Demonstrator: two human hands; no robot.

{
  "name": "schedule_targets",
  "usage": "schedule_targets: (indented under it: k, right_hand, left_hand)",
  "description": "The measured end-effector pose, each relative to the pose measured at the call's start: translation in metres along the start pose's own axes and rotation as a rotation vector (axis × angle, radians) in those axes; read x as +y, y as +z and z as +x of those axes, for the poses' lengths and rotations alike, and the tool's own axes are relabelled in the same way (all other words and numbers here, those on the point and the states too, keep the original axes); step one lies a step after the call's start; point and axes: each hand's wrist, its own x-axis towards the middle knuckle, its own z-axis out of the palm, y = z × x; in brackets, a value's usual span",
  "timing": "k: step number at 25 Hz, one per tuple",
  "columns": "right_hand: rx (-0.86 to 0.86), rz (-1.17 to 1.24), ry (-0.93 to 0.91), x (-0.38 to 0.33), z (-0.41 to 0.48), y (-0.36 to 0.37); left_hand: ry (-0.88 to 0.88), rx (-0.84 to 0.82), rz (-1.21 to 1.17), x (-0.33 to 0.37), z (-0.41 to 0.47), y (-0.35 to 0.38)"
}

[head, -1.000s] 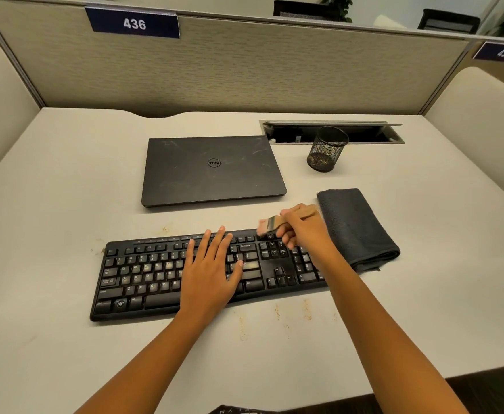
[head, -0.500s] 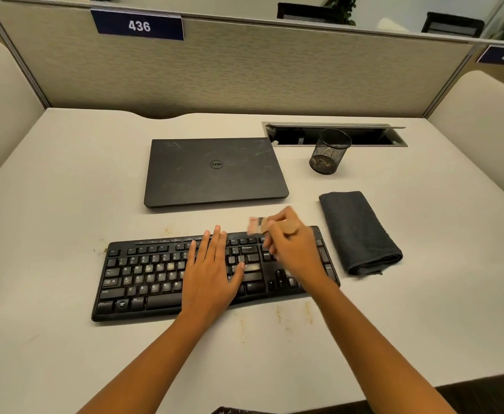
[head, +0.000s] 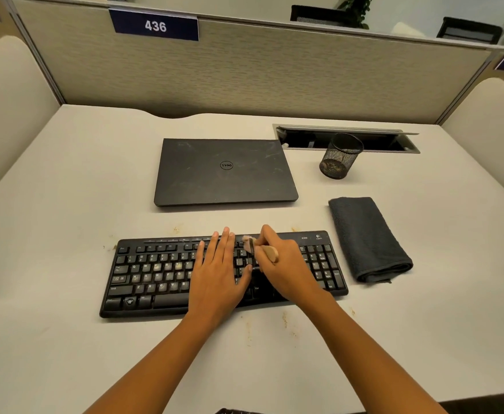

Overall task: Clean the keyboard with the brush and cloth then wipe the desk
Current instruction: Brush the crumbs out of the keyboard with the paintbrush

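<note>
A black keyboard lies across the middle of the white desk. My left hand rests flat on its keys with straight fingers. Just to the right, my right hand grips a small wooden-handled brush, whose pale bristles touch the top key rows beside my left fingertips. A folded dark grey cloth lies on the desk to the right of the keyboard, apart from both hands.
A closed black laptop sits behind the keyboard. A black mesh pen cup stands at the back right, in front of an open cable slot. Brownish stains mark the desk near the keyboard's front edge. Partition walls enclose the desk.
My right hand has moved the brush leftward along the keyboard's top rows, from near the number pad to next to my left fingertips. My left hand has stayed flat on the keys.
</note>
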Motion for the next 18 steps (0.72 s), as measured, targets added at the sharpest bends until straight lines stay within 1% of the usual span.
schedule_targets:
  k: [2,5,9,14,16,18]
  right_hand:
    - [-0.030,-0.087,-0.044,-0.001,-0.006,0.003]
    - [-0.008,-0.157,-0.048,-0.004,-0.003,0.011]
    - [0.150,0.006,0.004,-0.005,0.000,0.013]
    - [0.182,0.036,0.040,-0.009,-0.012,0.022]
    - [0.224,-0.001,0.090,-0.004,-0.008,0.018]
    - [0.338,-0.112,0.128,0.000,-0.003,0.009]
  left_hand:
    - [0.001,-0.002,0.002,0.000,0.000,0.000]
    - [-0.001,0.009,0.001,0.000,0.001,0.002]
    - [0.004,0.007,0.006,0.000,0.000,0.002]
    - [0.006,-0.006,0.001,0.000,0.001,0.000]
    - [0.008,0.001,-0.001,0.000,0.000,-0.001]
    - [0.006,0.012,-0.009,0.001,0.000,-0.002]
